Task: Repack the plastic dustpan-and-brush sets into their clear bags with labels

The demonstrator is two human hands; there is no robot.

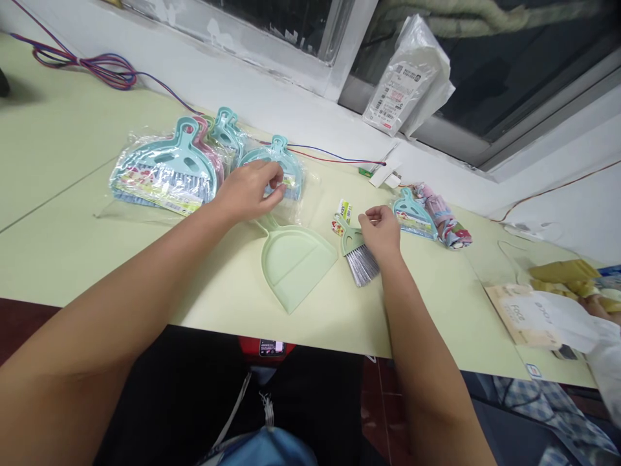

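Note:
My left hand (253, 188) hovers over a blue dustpan-and-brush set (277, 150) in clear plastic. Its fingers are bent, with a gap between thumb and fingertips and nothing visible in them. Below it lies a pale green dustpan (297, 260), its handle partly behind my left wrist. My right hand (382, 232) is at the right side of a small green hand brush (359, 254) with grey bristles, covering part of it. The fingers there are loosely curled, thumb slightly apart, and no grip on the brush shows. A printed label card (345, 211) lies behind the brush handle.
Several bagged dustpan sets (165, 165) are piled at the left. Another blue set (414, 215) lies beside a patterned cloth bundle (444, 217) at the right. Coiled cables (109, 70) run along the wall. A paper bag (521, 317) sits at the far right.

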